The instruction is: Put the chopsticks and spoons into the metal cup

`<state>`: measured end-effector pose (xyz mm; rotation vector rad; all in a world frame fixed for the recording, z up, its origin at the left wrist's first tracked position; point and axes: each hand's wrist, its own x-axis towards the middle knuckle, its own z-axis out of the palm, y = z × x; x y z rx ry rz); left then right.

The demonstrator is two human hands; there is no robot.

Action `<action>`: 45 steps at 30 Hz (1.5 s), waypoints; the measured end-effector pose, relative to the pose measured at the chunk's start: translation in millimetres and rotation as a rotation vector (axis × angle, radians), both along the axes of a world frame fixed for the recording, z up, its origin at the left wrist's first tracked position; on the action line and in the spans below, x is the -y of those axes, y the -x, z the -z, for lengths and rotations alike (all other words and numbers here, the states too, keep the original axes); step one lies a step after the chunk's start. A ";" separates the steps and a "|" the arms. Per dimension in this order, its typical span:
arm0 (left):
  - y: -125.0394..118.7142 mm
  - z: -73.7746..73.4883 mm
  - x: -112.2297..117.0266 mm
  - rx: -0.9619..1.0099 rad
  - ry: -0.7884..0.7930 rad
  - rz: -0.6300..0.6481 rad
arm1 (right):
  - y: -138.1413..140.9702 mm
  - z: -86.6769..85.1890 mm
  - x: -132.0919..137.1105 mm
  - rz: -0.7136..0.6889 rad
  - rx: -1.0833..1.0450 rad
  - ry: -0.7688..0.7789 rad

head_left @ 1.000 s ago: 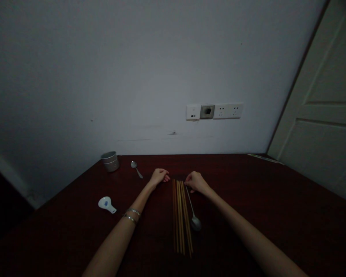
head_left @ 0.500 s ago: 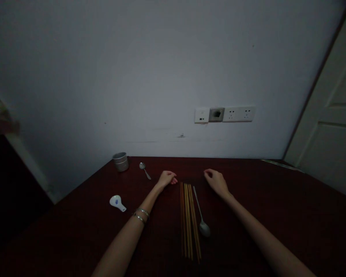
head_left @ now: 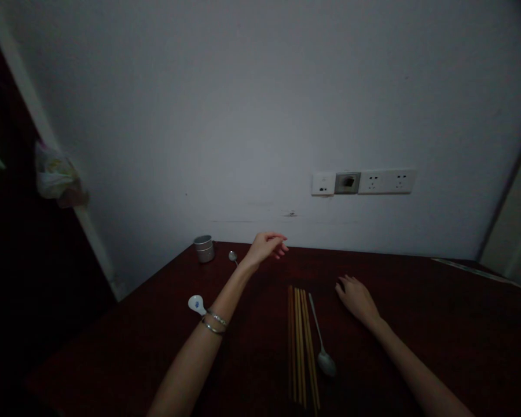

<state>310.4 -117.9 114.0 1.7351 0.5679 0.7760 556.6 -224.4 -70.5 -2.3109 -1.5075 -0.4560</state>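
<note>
My left hand [head_left: 267, 248] is raised over the far part of the dark red table, its fingers loosely bent and a little apart, holding nothing. My right hand [head_left: 356, 300] rests palm down on the tabletop with fingers loosely spread. Between my arms lie several wooden chopsticks [head_left: 301, 347], side by side. Along their right side is a long-handled metal spoon [head_left: 326, 364], bowl toward me. Left of my left forearm lies a white soup spoon [head_left: 196, 304], its handle end partly hidden. A small metal spoon [head_left: 233, 256] lies beyond, its handle partly covered by my left arm.
A metal cup [head_left: 204, 249] stands at the table's far left corner. Behind the table [head_left: 252, 370] rises a pale wall with sockets [head_left: 386, 182]. A plastic bag [head_left: 54, 174] hangs at the left, beside a dark opening.
The view has turned slightly left. My left hand has lifted and reached farther forward. My right hand has shifted away from the chopsticks, its fingers loosening onto the table.
</note>
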 end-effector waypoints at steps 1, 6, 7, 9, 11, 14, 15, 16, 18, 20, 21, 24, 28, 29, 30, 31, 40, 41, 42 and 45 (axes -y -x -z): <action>2.9 -9.0 0.1 -0.015 -0.025 0.025 | -1.1 1.2 -0.5 -0.006 0.009 -0.005; 16.6 -8.2 -37.7 -0.303 -0.291 0.058 | -4.7 7.7 -2.3 -0.027 0.032 -0.041; 21.3 0.0 -50.8 -0.401 -0.390 0.033 | -4.9 8.2 -2.4 -0.030 0.038 -0.045; 34.5 20.0 -77.3 -0.593 -0.637 -0.029 | -4.5 7.8 -2.4 -0.038 0.056 -0.049; 51.4 40.3 -100.0 -0.812 -0.799 -0.096 | -3.8 5.9 -2.2 -0.046 0.078 -0.055; 76.1 63.4 -121.6 -1.091 -0.887 -0.144 | -2.9 2.4 -1.8 -0.052 0.093 -0.069; 82.5 68.6 -125.7 -1.141 -0.898 -0.143 | -2.9 1.4 -1.8 -0.055 0.092 -0.072; 87.6 72.7 -128.6 -1.182 -0.912 -0.136 | -3.0 0.8 -1.7 -0.058 0.089 -0.074; 93.9 78.6 -132.4 -1.232 -0.957 -0.119 | -3.5 0.0 -1.7 -0.063 0.084 -0.074; 96.0 83.1 -134.9 -1.264 -1.032 -0.096 | -3.9 -0.3 -1.6 -0.055 0.077 -0.074; 96.1 85.3 -136.0 -1.267 -1.073 -0.079 | -3.9 -0.6 -1.5 -0.051 0.075 -0.074; 94.4 92.3 -139.2 -1.271 -1.198 -0.019 | -3.1 -1.8 -0.9 -0.047 0.073 -0.071; 92.3 99.1 -141.5 -1.281 -1.275 0.020 | -2.1 -2.4 -0.6 -0.041 0.060 -0.060; 92.1 100.0 -141.7 -1.279 -1.284 0.027 | -2.4 -2.0 -0.7 -0.036 0.053 -0.058; 92.1 100.6 -141.9 -1.277 -1.294 0.035 | -2.8 -1.3 -1.0 -0.032 0.046 -0.055; 92.3 101.2 -142.0 -1.272 -1.309 0.045 | -3.5 -0.5 -1.4 -0.029 0.039 -0.052; 95.0 98.6 -144.2 -1.258 -1.360 0.067 | -6.8 3.5 -3.0 -0.038 -0.002 -0.054; 95.1 95.6 -143.6 -1.263 -1.345 0.053 | -6.3 3.3 -2.8 -0.038 0.003 -0.051; 95.3 91.8 -142.5 -1.258 -1.329 0.036 | -5.9 3.1 -2.6 -0.037 0.007 -0.048; 95.1 76.4 -136.9 -1.161 -1.271 -0.038 | -4.6 2.3 -2.2 -0.034 0.022 -0.041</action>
